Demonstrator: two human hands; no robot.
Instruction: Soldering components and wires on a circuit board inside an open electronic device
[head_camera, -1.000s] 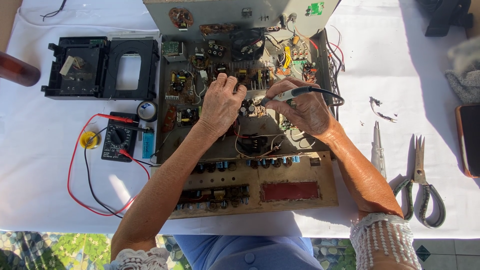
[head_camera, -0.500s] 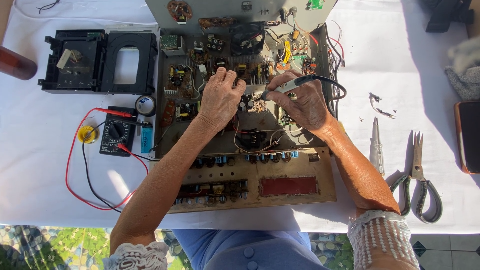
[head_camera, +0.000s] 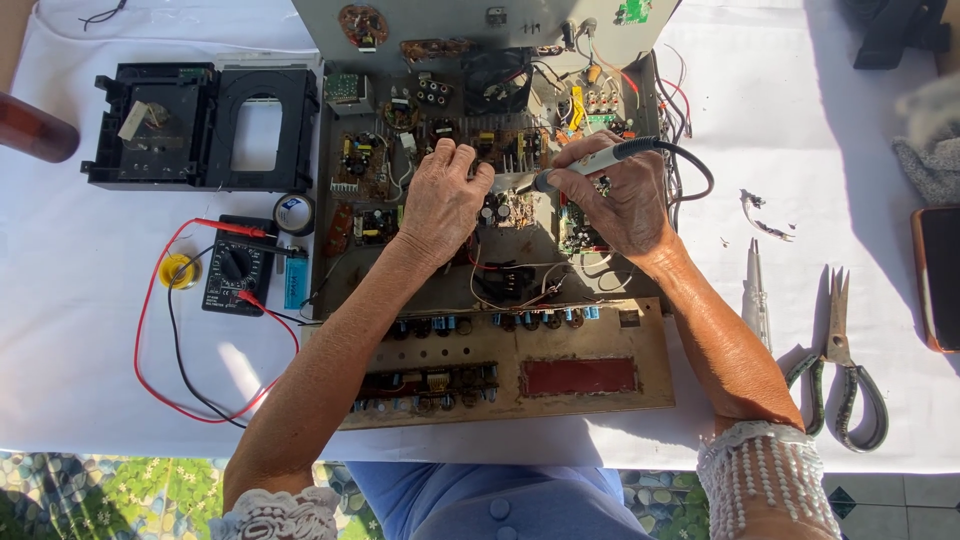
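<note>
We are pinching soldering iron (head_camera: 600, 160) in right hand (head_camera: 620, 205) fingers, tip angling down-left onto circuit boards inside open chassis (head_camera: 500, 190) at desk (head_camera: 90, 350) centre; left hand (head_camera: 440, 200) resting on boards just beside tip, fingers curled, pressing down; multimeter (head_camera: 235, 275) lying left, scissors (head_camera: 840, 375) lying right

We cannot see the iron (head_camera: 600, 157) tip; the left hand (head_camera: 440, 200) covers it and the board parts beneath. The phone (head_camera: 940, 278) and grey cloth (head_camera: 930, 150) are cut off at the right edge, and the brown cylinder (head_camera: 35, 127) at the left.
</note>
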